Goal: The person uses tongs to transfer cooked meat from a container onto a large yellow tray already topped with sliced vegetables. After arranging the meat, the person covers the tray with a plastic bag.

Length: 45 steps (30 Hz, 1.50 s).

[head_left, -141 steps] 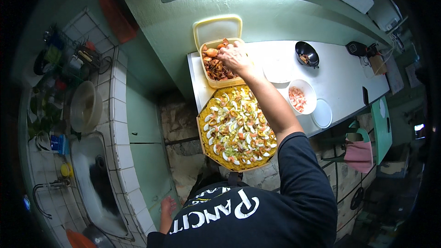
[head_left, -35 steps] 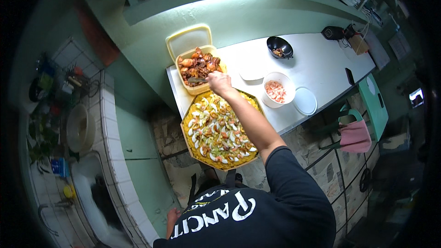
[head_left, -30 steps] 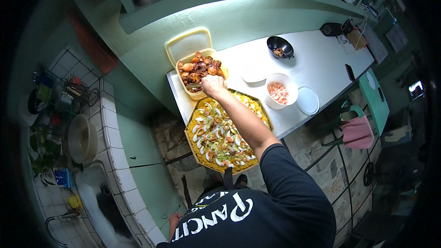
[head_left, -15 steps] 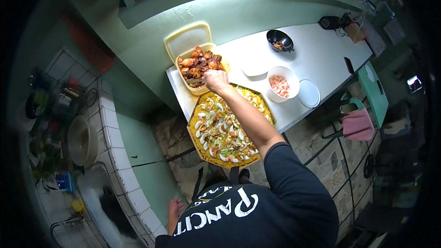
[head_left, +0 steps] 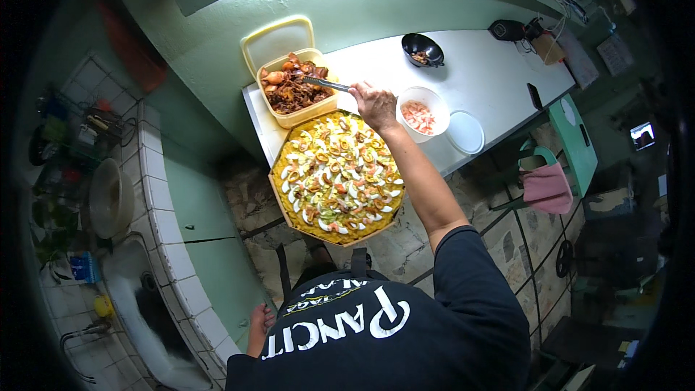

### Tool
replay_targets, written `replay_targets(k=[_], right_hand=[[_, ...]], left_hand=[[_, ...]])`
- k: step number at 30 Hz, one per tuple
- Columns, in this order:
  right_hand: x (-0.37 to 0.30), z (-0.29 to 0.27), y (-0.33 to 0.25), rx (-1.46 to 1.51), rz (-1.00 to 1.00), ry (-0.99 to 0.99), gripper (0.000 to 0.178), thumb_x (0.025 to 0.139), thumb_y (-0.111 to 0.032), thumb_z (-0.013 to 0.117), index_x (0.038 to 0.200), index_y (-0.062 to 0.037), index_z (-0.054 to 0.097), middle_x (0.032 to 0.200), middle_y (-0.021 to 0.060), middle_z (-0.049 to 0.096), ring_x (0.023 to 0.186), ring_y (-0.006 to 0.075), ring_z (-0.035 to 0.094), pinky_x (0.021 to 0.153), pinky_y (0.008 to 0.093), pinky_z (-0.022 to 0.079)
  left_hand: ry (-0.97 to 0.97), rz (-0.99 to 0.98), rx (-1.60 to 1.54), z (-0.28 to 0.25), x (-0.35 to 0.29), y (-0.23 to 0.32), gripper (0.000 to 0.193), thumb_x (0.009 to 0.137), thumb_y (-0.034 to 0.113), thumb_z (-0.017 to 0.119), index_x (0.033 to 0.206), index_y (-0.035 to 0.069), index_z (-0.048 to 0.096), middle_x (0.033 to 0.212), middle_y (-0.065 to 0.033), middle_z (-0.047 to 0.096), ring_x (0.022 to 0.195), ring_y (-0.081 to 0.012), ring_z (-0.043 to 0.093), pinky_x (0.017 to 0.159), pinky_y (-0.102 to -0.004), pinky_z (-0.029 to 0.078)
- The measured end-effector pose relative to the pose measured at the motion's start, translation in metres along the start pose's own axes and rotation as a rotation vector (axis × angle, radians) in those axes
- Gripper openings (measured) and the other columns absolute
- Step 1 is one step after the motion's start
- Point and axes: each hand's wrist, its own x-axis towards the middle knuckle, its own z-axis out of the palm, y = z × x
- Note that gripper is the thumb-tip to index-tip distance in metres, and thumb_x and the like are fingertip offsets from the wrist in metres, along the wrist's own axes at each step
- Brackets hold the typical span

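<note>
My right hand [head_left: 375, 105] is closed on the handle of slim grey metal tongs [head_left: 326, 84]. Their tips point left, over the edge of a yellow plastic tub [head_left: 308, 112] of dark brown cooked meat pieces and whole onions [head_left: 293, 87]. Whether the tips grip anything is too small to tell. Below my right wrist lies an octagonal tray [head_left: 279, 199] of yellow noodles topped with egg slices, shredded greens and orange bits. My left hand [head_left: 260, 318] hangs low beside my body, its fingers loosely apart and seemingly holding nothing.
On the white table [head_left: 362, 65] stand a white tub [head_left: 421, 94] of pink pieces, a round pale lid [head_left: 465, 132] and a black bowl [head_left: 423, 51]. The yellow lid [head_left: 279, 36] leans on the wall. A tiled sink [head_left: 130, 275] is at left, a green chair [head_left: 575, 148] at right.
My right hand has lifted out from over the tub and moved right with the tongs, which now show clearly. The whole view has shifted slightly. My left hand stays low.
</note>
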Motion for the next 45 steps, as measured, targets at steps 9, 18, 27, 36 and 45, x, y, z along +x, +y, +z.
replay_targets(k=[9, 18, 27, 36, 45], right_hand=[[-0.039, 0.019, 0.000, -0.006, -0.077, 0.121, 0.012, 0.088, -0.023, 0.058, 0.090, -0.0130, 0.064, 0.079, 0.0049, 0.062, 0.070, 0.0242, 0.061, 0.062, 0.0377, 0.041], [-0.213, -0.106, 0.016, 0.110, -0.216, -0.038, 0.027, 0.079, -0.010, 0.067, 0.106, -0.0113, 0.064, 0.086, 0.0026, 0.064, 0.067, 0.0180, 0.057, 0.063, 0.0343, 0.034], [-0.265, -0.100, 0.002, 0.152, -0.319, -0.254, 0.026, 0.081, -0.019, 0.067, 0.105, -0.0114, 0.063, 0.083, 0.0009, 0.063, 0.064, 0.0172, 0.055, 0.062, 0.0326, 0.033], [-0.243, -0.100, 0.008, 0.196, -0.225, -0.371, 0.023, 0.083, -0.020, 0.065, 0.105, -0.0106, 0.064, 0.085, 0.0030, 0.063, 0.066, 0.0185, 0.057, 0.060, 0.0331, 0.035], [-0.178, -0.080, 0.002, 0.225, -0.378, -0.414, 0.011, 0.087, -0.020, 0.062, 0.095, -0.0125, 0.063, 0.075, 0.0010, 0.058, 0.064, 0.0185, 0.059, 0.057, 0.0322, 0.038]], left_hand=[[-0.016, 0.136, 0.007, 0.038, -0.043, 0.028, 0.037, 0.094, 0.039, 0.047, 0.124, 0.018, 0.048, 0.098, -0.0009, 0.057, 0.079, -0.0186, 0.058, 0.063, -0.0367, 0.046], [0.040, -0.040, 0.196, 0.039, -0.080, -0.043, 0.036, 0.094, 0.037, 0.046, 0.124, 0.017, 0.048, 0.098, -0.0013, 0.057, 0.079, -0.0192, 0.058, 0.063, -0.0371, 0.046], [0.097, -0.030, 0.016, 0.051, -0.072, -0.034, 0.036, 0.095, 0.035, 0.046, 0.123, 0.014, 0.050, 0.099, -0.0016, 0.058, 0.079, -0.0180, 0.057, 0.061, -0.0345, 0.047], [0.107, 0.034, -0.058, 0.056, -0.072, -0.030, 0.038, 0.095, 0.036, 0.048, 0.126, 0.015, 0.049, 0.098, -0.0023, 0.057, 0.077, -0.0185, 0.056, 0.067, -0.0397, 0.047], [0.080, 0.209, 0.174, 0.037, -0.049, -0.036, 0.039, 0.094, 0.036, 0.049, 0.126, 0.014, 0.047, 0.102, -0.0043, 0.056, 0.080, -0.0210, 0.056, 0.069, -0.0409, 0.047]])
